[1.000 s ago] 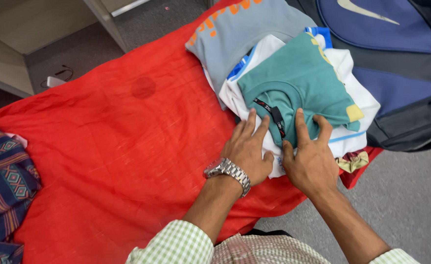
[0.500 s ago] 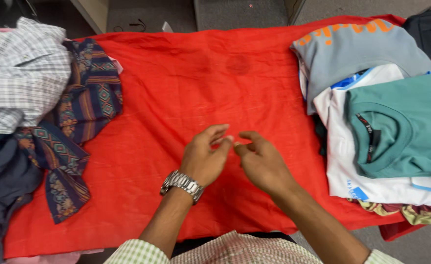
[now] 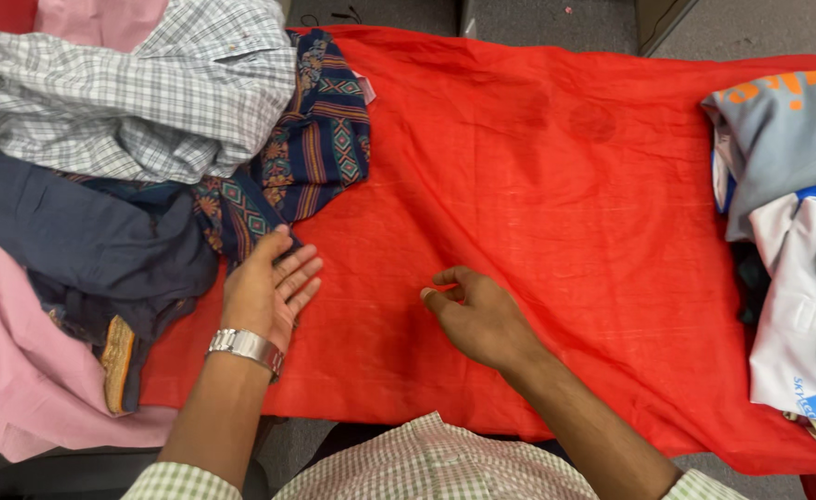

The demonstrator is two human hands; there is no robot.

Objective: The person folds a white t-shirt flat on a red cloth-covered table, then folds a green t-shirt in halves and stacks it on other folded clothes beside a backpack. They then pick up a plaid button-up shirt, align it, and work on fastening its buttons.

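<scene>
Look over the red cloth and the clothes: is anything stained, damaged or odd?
Yes: a faint round darker mark shows on the red cloth, toward its far edge, like a stain. The unfolded clothes heap is simply loose, not damaged.

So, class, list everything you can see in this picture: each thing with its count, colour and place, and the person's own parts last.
Red cloth: one, red, spread across the surface.
Checked shirt: one, grey-white, top left.
Patterned garment: one, navy with coloured diamonds, left of centre.
Dark garment: one, navy, left.
Pink fabric: one, pink, lower left.
Folded clothes: one stack, grey, white, teal, right edge.
Wristwatch: one, silver, left wrist.
Left hand: touching the patterned garment.
Right hand: empty, over the red cloth.
</scene>
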